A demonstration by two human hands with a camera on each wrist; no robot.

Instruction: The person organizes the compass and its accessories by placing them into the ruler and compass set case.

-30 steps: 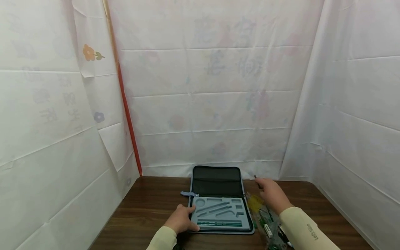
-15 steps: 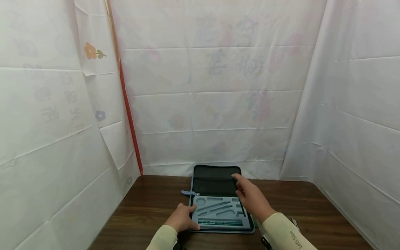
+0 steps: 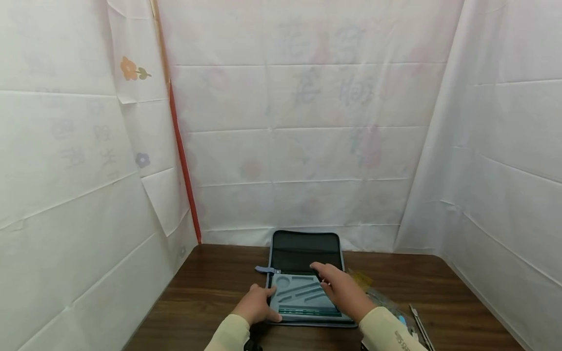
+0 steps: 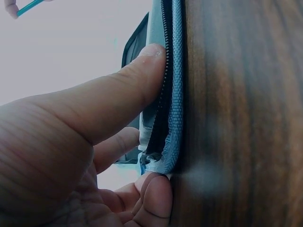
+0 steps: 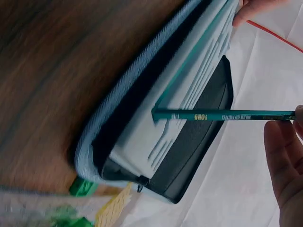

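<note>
An unzipped case [image 3: 306, 243] lies open on the table, its black lid folded back. A grey-blue moulded tray [image 3: 287, 280] with shaped slots fills its near half. Green pencils [image 3: 303, 311] lie in the long front slot. My left hand [image 3: 253, 306] holds the case's left front corner; in the left wrist view the thumb rests by the zipper [image 4: 166, 71] and the fingers curl at the corner. Above the tray's right side, my right hand [image 3: 344, 292] pinches a green pencil [image 5: 213, 115] near one end. Its other end points down at the tray near the pencil slot.
To the right of the case lie a clear plastic bag [image 3: 382, 300], a yellow item [image 3: 362, 280] and a thin metal tool [image 3: 420, 324]. A green object [image 5: 83, 187] sits by the case edge. White sheets [image 3: 307, 146] hang around the brown table [image 3: 210, 282].
My right hand has moved left from beside the case, over the bag, to above the tray, carrying the pencil. The left hand has stayed at the case corner.
</note>
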